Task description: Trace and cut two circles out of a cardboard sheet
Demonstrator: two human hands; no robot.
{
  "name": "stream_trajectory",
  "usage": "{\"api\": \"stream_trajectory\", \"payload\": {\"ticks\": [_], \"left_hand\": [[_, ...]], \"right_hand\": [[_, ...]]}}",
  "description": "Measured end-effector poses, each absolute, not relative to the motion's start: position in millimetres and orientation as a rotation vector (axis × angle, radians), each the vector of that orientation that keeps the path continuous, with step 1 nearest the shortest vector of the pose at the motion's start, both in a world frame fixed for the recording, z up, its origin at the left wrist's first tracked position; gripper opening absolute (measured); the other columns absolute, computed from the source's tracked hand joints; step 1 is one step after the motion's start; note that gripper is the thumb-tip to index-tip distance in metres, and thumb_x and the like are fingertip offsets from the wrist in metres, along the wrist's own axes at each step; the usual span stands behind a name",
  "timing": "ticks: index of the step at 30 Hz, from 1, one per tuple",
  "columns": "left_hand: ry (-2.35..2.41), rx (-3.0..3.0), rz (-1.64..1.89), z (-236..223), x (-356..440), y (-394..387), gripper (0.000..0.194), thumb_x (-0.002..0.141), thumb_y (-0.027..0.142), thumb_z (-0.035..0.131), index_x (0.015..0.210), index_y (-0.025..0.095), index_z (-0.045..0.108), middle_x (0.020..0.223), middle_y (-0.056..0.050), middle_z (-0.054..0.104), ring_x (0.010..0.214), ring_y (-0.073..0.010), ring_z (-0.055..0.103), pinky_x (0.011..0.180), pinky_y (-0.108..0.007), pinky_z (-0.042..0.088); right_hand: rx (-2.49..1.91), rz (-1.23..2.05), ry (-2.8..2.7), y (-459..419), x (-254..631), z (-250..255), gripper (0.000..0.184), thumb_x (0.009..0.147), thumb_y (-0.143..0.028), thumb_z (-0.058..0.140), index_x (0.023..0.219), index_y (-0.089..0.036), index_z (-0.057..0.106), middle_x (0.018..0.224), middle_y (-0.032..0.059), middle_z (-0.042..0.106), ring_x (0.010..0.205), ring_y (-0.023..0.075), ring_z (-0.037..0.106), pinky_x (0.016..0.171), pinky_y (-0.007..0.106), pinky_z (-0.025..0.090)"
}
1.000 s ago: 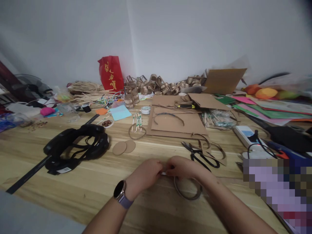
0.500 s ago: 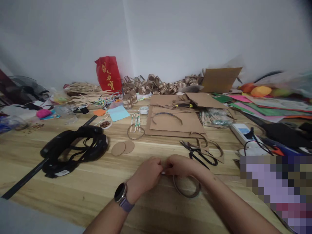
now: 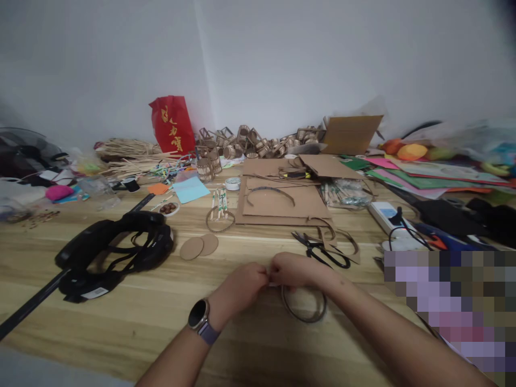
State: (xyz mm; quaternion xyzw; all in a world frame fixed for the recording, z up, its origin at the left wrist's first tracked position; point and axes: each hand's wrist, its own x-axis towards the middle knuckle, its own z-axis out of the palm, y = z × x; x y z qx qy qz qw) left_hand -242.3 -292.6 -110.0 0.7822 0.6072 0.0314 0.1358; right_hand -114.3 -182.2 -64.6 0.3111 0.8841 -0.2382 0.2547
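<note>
My left hand (image 3: pixel 246 284), with a watch on its wrist, is closed, its fingertips meeting those of my right hand (image 3: pixel 293 270) low over the table. The right fingers are closed as well. A sliver of something small and white (image 3: pixel 274 284) shows between the two hands; the fingers cover most of it, so its kind is unclear. Below the right hand is a thin brown cardboard ring (image 3: pixel 305 321), its upper part hidden by that hand. Black-handled scissors (image 3: pixel 320 251) lie just beyond the right hand. Two round cardboard discs (image 3: pixel 192 248) overlap to the left.
A black head-strap device (image 3: pixel 116 252) lies at left. Cardboard sheets (image 3: pixel 278 209), a second ring (image 3: pixel 220 230) and wrapped sticks (image 3: pixel 220 202) are farther back. Curved cardboard scraps (image 3: pixel 352 244) and a white power strip (image 3: pixel 389 217) lie at right. Small woven baskets (image 3: pixel 258 145) line the wall.
The view has shifted slightly, moving the table items a little leftward. Both hands stay together with fingers closed, and the cardboard ring now looks a little more tilted up.
</note>
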Motion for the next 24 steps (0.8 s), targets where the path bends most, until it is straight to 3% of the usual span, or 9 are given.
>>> {"api": "stream_trajectory", "payload": {"ticks": [7,12,16,19,24], "left_hand": [[1.739,2.321,0.084,-111,-243,-294,0.032,0.097,0.003,0.047,0.101,0.014,0.076,0.107,-0.012,0.078,0.100,-0.0256,0.070,0.086,-0.032,0.053],[1.737,2.324,0.134,-113,-243,-295,0.031,0.100,0.005,0.046,0.098,0.015,0.076,0.102,-0.011,0.077,0.097,-0.0248,0.070,0.084,-0.031,0.052],[1.738,2.328,0.177,-116,-245,-295,0.029,0.099,0.006,0.048,0.095,0.014,0.075,0.101,-0.012,0.076,0.097,-0.0252,0.070,0.084,-0.032,0.052],[1.749,2.321,0.198,-118,-245,-294,0.028,0.099,0.007,0.050,0.092,0.014,0.075,0.098,-0.012,0.076,0.095,-0.0252,0.070,0.084,-0.033,0.053],[1.749,2.307,0.230,-119,-245,-294,0.027,0.098,0.006,0.051,0.093,0.015,0.075,0.100,-0.011,0.076,0.096,-0.0244,0.069,0.085,-0.033,0.052]], "right_hand": [[0.960,-0.597,2.315,-186,-120,-56,0.031,0.103,-0.044,0.066,0.094,-0.015,0.073,0.093,0.0028,0.078,0.083,0.0190,0.074,0.082,0.039,0.061],[1.011,-0.714,2.328,-186,-113,-52,0.026,0.095,-0.022,0.064,0.072,-0.015,0.074,0.072,0.0034,0.077,0.066,0.0173,0.072,0.059,0.025,0.050],[1.070,-0.855,2.329,-178,-100,-49,0.031,0.087,-0.015,0.061,0.056,-0.017,0.065,0.057,-0.0007,0.069,0.046,0.0108,0.057,0.047,0.020,0.040],[1.089,-0.964,2.314,-167,-83,-47,0.029,0.086,-0.016,0.061,0.057,-0.018,0.064,0.054,-0.0049,0.062,0.039,0.0074,0.047,0.044,0.018,0.037],[1.125,-1.058,2.285,-152,-55,-56,0.017,0.082,-0.022,0.069,0.066,-0.019,0.064,0.051,-0.0083,0.056,0.037,0.0058,0.042,0.039,0.016,0.032]]}}
